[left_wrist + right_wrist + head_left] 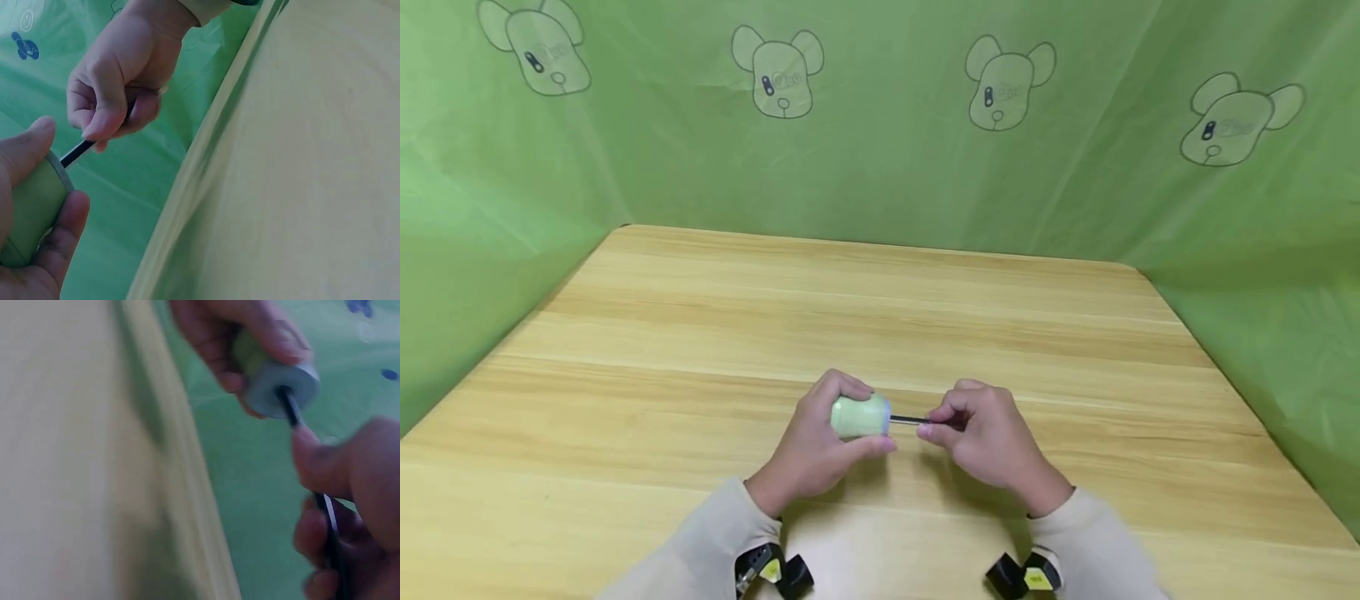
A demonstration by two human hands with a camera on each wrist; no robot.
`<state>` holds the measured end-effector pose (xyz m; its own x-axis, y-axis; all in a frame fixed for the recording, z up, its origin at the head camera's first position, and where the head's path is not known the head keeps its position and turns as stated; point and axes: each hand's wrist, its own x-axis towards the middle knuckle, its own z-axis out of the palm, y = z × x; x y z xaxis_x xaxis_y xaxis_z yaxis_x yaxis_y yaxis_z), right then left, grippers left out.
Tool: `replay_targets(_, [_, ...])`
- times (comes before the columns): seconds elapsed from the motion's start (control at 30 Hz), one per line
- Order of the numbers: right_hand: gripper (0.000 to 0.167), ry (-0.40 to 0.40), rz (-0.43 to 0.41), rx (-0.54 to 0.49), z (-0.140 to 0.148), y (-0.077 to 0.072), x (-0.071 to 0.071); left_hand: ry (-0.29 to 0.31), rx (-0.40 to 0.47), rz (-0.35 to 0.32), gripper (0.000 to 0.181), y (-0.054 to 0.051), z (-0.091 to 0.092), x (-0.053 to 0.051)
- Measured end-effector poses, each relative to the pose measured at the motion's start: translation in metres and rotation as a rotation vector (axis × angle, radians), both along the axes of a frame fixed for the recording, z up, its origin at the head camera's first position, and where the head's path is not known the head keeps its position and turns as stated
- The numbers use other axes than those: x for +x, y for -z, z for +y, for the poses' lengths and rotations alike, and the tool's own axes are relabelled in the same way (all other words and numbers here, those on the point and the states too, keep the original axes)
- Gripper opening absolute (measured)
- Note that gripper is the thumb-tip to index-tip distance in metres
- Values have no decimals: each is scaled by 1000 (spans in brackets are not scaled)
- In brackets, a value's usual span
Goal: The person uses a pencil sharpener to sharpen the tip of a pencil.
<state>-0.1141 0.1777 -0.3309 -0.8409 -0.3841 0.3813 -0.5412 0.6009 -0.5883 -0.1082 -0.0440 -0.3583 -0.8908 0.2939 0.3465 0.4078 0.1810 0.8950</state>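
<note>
My left hand (814, 442) grips a pale green, barrel-shaped pencil sharpener (857, 417), lying sideways above the table with its grey-blue end facing right. Fingers and thumb are on opposite sides of it. A thin black pencil (908, 420) runs into the hole in that end, seen closely in the right wrist view, where the sharpener (272, 387) is tilted. My right hand (992, 433) pinches the pencil between thumb and fingers, a short way from the hole. The pencil's inner tip is hidden inside, and its outer end is mostly covered by the right hand.
A light wood-grain table (880, 325) stretches out beneath and beyond both hands. Green cloth (887, 167) with printed animal heads hangs behind it and along both sides. Black camera mounts (1022, 577) sit at both wrists, over beige sleeves.
</note>
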Motion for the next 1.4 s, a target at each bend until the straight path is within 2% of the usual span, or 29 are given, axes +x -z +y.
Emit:
replay_targets(0.1, [17,71,285,51,-4,7,-1,-32,34,-75,47,0,1,0])
replay_targets(0.17, [12,72,437,61,-7,12,-1,-43,61,-121,46,-1,2,1])
replay_targets(0.23, [7,35,531,33,-9,15,-2,-50,83,-155,46,-1,2,1])
replay_targets(0.33, [9,-18,614,-5,-12,19,-2,-59,99,-195,45,-2,2,1])
replay_targets(0.5, [18,-27,669,-24,-13,23,-1,-57,104,-229,45,-1,1,3])
replay_targets(0.63, [28,-34,687,-49,-13,23,-1,-50,97,-226,45,-1,0,4])
replay_targets(0.77, [30,-34,717,-85,-12,23,-2,-42,109,-215,44,0,2,4])
replay_targets(0.87, [31,1,729,-88,-13,23,-3,-35,115,-203,44,-1,3,3])
replay_targets(1.1, [29,129,728,23,-15,22,-3,-26,123,-180,44,-3,7,5])
replay_targets(1.27, [22,174,744,66,-17,21,-4,-12,117,-159,44,-3,8,6])
replay_targets(1.4, [15,89,705,51,-15,22,-5,-25,109,-158,43,-3,6,4])
